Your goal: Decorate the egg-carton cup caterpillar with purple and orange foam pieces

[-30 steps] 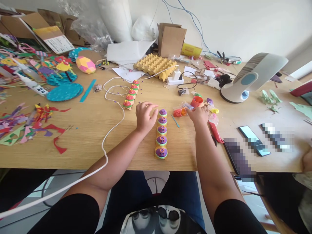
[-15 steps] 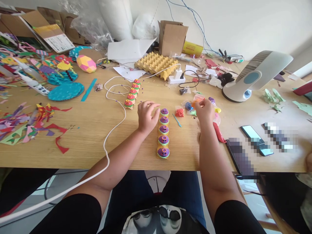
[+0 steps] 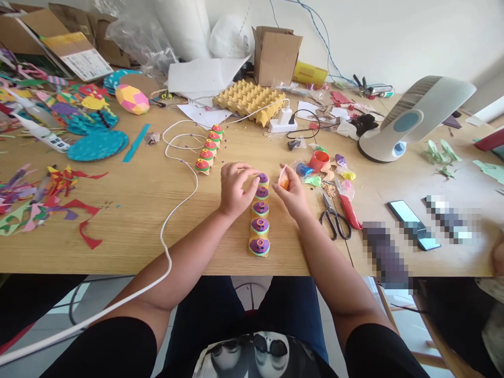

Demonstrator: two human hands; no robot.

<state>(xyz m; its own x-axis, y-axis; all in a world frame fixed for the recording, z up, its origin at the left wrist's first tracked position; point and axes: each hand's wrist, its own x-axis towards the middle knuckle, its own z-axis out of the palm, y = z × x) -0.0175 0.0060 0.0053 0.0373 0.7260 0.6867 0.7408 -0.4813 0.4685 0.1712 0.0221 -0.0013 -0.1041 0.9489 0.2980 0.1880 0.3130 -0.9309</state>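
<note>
A caterpillar of yellow egg-carton cups with purple tops [image 3: 260, 226] lies in a row near the table's front edge. My left hand [image 3: 233, 189] rests beside its far end, with fingers curled and fingertips touching the top cup. My right hand [image 3: 290, 193] is closed on a small bag of orange clay [image 3: 283, 181], held just right of that cup. A second caterpillar with red and green cups [image 3: 208, 148] lies farther back on the left.
Small clay bags and an orange cup [image 3: 318, 160] sit right of my hands, with red-handled scissors [image 3: 339, 212] nearer. A white cable [image 3: 173, 173], a tilted fan [image 3: 409, 123], phones [image 3: 413, 226], an egg tray [image 3: 250, 100] and paper scraps [image 3: 47, 194] lie about. Another person's hand [image 3: 496, 257] shows at the right edge.
My right hand has come back left from the pile of clay bags to the purple caterpillar, now holding the orange bag. The scissors are uncovered. My left hand has stayed put.
</note>
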